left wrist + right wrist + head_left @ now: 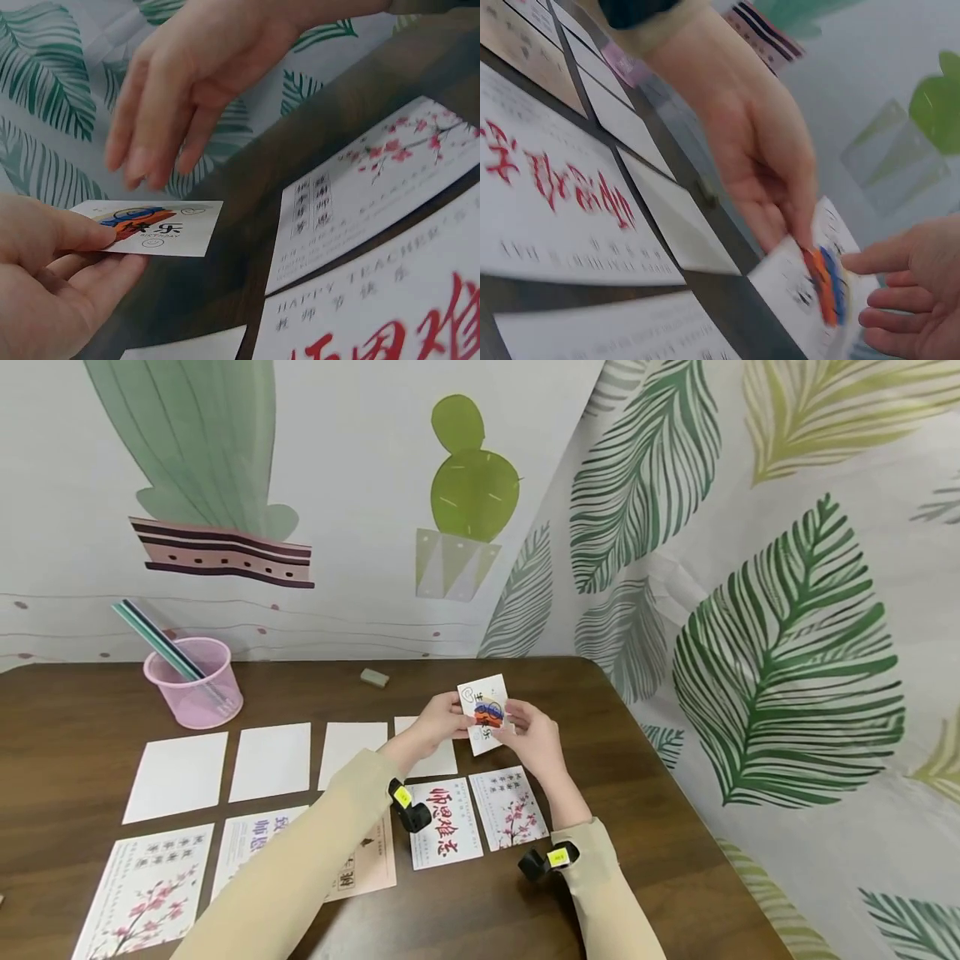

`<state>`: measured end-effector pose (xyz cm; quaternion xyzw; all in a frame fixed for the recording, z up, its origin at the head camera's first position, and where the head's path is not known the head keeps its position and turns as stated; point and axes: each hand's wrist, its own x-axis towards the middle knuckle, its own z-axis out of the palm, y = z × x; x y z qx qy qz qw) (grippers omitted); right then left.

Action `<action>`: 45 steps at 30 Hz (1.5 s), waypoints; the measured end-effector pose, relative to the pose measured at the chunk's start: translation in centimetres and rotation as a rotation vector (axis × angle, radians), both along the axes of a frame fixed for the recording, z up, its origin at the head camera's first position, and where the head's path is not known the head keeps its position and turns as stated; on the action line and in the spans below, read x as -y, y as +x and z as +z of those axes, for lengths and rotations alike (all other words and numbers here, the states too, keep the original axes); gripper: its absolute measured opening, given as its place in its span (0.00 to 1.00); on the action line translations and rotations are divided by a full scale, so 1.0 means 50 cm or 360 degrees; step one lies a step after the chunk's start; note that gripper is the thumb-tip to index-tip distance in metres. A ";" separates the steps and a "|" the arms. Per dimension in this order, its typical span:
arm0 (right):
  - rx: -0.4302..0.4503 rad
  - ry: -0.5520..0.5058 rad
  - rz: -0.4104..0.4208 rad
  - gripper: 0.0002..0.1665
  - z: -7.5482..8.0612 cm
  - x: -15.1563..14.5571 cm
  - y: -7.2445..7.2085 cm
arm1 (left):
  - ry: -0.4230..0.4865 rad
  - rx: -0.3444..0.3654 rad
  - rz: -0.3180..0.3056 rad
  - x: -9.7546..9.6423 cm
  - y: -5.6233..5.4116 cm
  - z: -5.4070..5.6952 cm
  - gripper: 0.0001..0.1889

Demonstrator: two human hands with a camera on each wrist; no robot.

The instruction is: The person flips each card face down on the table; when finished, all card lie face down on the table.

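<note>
My left hand (441, 725) pinches a small white card (487, 692) by its edge, thumb on top and fingers beneath. The card (187, 234) carries black Chinese characters, the word "birthday", an orange and blue brushstroke and small doodles. Close to the card's other side is my right hand (537, 745), its fingers loosely extended. In the left wrist view the right hand (195, 90) hangs just above the card with its fingers hanging down. Below lie a card with red calligraphy (448, 831) and a card with pink blossoms (512, 810).
On the brown table (622, 760), blank white cards (176, 777) form a back row. In front are printed cards, including another blossom card (150, 889) and a peach-toned one (375, 856). A pink mesh cup (195, 693) holds long sticks; a small eraser-like block (374, 677) lies near the wall.
</note>
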<state>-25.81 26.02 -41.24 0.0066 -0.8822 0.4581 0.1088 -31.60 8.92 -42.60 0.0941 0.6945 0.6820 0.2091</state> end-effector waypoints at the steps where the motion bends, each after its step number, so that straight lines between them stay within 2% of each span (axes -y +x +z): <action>1: -0.0001 0.0014 0.0028 0.31 0.003 0.006 0.002 | 0.0013 -0.0012 -0.0001 -0.002 0.003 0.002 0.23; 7: -0.0011 0.0038 0.0055 0.34 0.003 0.029 0.010 | 0.0108 -0.0055 -0.0021 -0.010 0.015 0.005 0.24; 14: -0.0134 0.0125 0.0017 0.38 -0.002 0.049 0.018 | 0.0185 -0.0150 -0.0046 -0.008 0.027 0.003 0.25; 23: -0.0417 0.0342 -0.0140 0.30 0.001 0.062 0.023 | 0.0188 -0.0274 -0.0021 -0.020 0.039 0.017 0.26; 26: -0.0442 0.0313 -0.0147 0.27 0.005 0.061 0.024 | 0.0153 -0.0317 0.0001 -0.022 0.040 0.019 0.28; 31: -0.0410 0.0119 -0.0084 0.21 0.016 0.051 0.022 | 0.0208 -0.0306 -0.0017 -0.018 0.041 0.027 0.26; 34: -0.0402 0.0093 -0.0114 0.18 0.023 0.038 0.019 | 0.0222 -0.0305 -0.0042 -0.013 0.042 0.031 0.24; 37: -0.0373 0.0089 -0.0173 0.16 0.027 0.022 0.015 | 0.0172 -0.0332 -0.0028 -0.009 0.039 0.030 0.22; 40: -0.0274 0.0025 -0.0197 0.17 0.027 0.003 0.009 | 0.0108 -0.0345 0.0082 -0.005 0.036 0.026 0.21; 43: -0.0085 -0.0169 -0.0149 0.19 0.020 -0.018 0.001 | 0.0020 -0.0329 0.0255 -0.002 0.032 0.019 0.20; 45: 0.0059 -0.0314 -0.0107 0.21 0.013 -0.030 -0.004 | -0.0043 -0.0290 0.0329 0.001 0.031 0.014 0.22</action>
